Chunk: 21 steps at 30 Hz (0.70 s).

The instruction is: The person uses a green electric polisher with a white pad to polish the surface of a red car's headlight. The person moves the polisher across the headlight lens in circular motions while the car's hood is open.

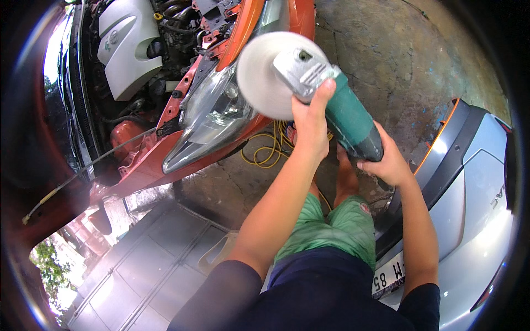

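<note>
Both my hands hold a green angle grinder [350, 113] with a silver gear head. My left hand [313, 121] wraps round its front end, just behind the head, thumb on top. My right hand [391, 160] is closed round the dark rear end of the body. A white round pad [269, 74] on the grinder looks blurred, as if spinning. It overlaps the clear headlight [212, 118] of a red car in this view; whether it touches the lens I cannot tell.
The red car's engine bay stands open, with a silver engine cover [127, 47] and a thin prop rod [105, 168]. A yellow cord [265, 151] lies coiled on the concrete floor by my feet. A silver car [469, 204] stands close on my right, a grey metal gate [149, 265] behind left.
</note>
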Tool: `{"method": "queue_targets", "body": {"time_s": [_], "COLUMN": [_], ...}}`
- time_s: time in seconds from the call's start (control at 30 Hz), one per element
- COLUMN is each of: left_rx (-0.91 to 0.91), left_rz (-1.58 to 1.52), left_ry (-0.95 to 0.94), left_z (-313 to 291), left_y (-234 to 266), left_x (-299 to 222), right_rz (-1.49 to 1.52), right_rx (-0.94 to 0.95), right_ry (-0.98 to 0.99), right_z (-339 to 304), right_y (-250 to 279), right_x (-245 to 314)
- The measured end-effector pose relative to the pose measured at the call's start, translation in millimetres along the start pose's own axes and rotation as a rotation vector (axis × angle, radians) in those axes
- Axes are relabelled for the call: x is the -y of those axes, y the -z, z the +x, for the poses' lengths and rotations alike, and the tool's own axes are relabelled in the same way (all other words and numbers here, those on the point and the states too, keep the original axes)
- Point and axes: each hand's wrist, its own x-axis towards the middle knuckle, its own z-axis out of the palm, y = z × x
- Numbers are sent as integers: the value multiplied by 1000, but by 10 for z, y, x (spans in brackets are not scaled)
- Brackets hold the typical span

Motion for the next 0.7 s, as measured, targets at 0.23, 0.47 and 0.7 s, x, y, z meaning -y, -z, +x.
{"method": "queue_targets", "body": {"time_s": [0.23,0.47,0.7], "left_rx": [-27,-183,-164], "left_rz": [62,115,56], "left_ry": [-1,-99,-92], "left_z": [-20,-988,-1071], "left_y": [72,772,821], "left_x": [-131,-3,126], "right_rz": [16,-66,-18], "right_rx": [34,253,307], "right_ry": [-15,21,-49], "right_z": [8,-348,-324], "right_y": [-148,-580,-454], "right_x": [-112,-519,-500]}}
